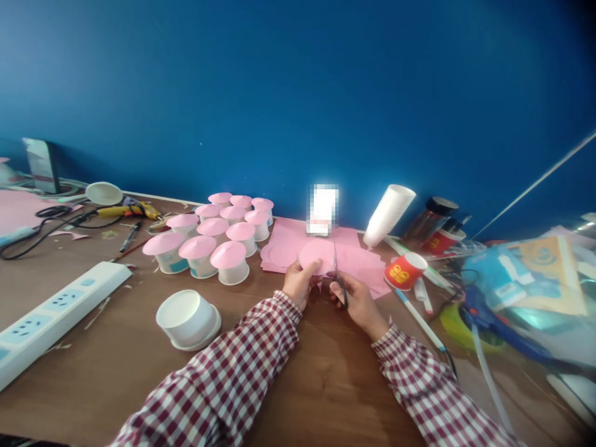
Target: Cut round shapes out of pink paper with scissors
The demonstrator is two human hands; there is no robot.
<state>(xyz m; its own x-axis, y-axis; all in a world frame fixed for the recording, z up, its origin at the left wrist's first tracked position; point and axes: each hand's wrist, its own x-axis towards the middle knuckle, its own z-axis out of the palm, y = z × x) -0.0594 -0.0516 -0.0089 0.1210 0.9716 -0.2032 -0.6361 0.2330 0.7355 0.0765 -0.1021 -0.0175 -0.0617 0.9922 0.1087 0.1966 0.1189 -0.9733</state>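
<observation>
My left hand pinches a round pink paper disc by its lower left edge, just above the brown table. My right hand grips a pair of scissors. Their blades point up into the disc's right side. Both sleeves are red and white check. More pink paper sheets lie flat behind the disc, with cut circles on them.
Several upturned white cups with pink paper caps stand to the left. One bare upturned cup sits nearer. A white power strip lies far left. A stack of white cups, a red cup, pens and a blue glue gun crowd the right.
</observation>
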